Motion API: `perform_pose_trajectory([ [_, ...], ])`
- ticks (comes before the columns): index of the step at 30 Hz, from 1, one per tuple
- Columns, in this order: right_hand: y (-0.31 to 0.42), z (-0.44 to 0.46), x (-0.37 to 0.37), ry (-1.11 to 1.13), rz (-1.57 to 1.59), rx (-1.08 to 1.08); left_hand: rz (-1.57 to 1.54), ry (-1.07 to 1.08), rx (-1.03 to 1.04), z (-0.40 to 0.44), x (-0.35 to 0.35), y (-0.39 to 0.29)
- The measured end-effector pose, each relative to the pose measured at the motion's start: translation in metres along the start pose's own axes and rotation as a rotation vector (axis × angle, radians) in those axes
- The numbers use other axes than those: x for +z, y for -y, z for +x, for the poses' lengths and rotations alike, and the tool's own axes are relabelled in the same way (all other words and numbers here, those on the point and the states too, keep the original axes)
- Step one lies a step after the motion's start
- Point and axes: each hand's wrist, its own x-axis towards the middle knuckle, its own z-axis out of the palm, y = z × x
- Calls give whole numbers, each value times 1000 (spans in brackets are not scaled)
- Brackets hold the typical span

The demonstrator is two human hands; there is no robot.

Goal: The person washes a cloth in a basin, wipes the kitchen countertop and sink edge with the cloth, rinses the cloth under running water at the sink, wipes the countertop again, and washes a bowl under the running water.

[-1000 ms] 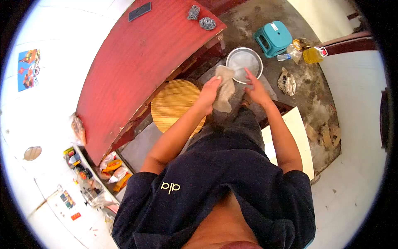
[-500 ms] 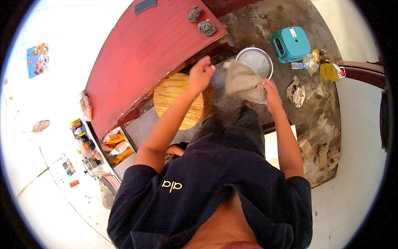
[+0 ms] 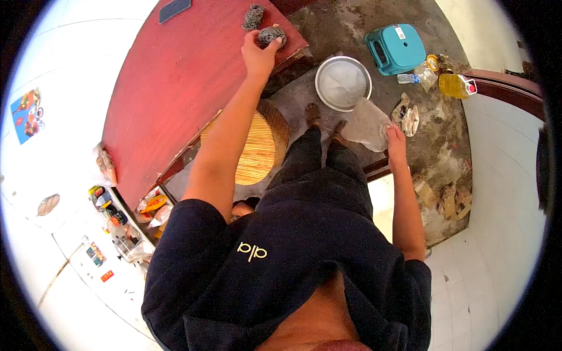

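Observation:
My left hand [image 3: 258,55] has its thumb and fingers around a round grey steel wool scourer [image 3: 271,37] on the red tabletop [image 3: 193,58]. Just behind it lies a second steel wool scourer [image 3: 253,17]. In my right hand [image 3: 396,143] I grip a thin, pale beige mesh cloth [image 3: 367,126] by one edge. The cloth hangs over the floor, and whether it is a bag I cannot tell. Beyond it stands a round metal basin [image 3: 318,88] holding something whitish.
A teal stool [image 3: 398,50], a bottle of yellow oil [image 3: 455,86] and a crumpled plastic bag [image 3: 405,114] are on the floor at right. A round slatted wooden stool [image 3: 253,152] stands by the table. A dark phone-like slab [image 3: 175,10] lies on the tabletop.
My left hand has moved up and left from mid-air onto the scourer. My right hand has drawn the mesh cloth down and away from over the basin. The view has shifted slightly.

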Motion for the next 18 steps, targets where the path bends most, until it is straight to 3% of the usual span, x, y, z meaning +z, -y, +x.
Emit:
perform_pose_trajectory([
  [3,2,-6,7,-46,3,53,-577,94,-25,-11,-38,-10],
  [4,3,-5,12,-66,6,70,-486,37,42,-6,-51,-5],
  [7,-15,13,25,-73,16,7,-370,-16,-28,-9,-98,-12],
  [8,-16,18,24,1,-24,18,-511,-18,-32,8,-101,30],
  [11,-40,41,35,-107,-65,17,-415,-125,-44,29,-126,64],
  [15,9,28,67,-75,-169,12,-95,-178,-38,43,-152,101],
  [18,3,41,65,-30,-253,-40,466,-492,313,30,-154,94],
])
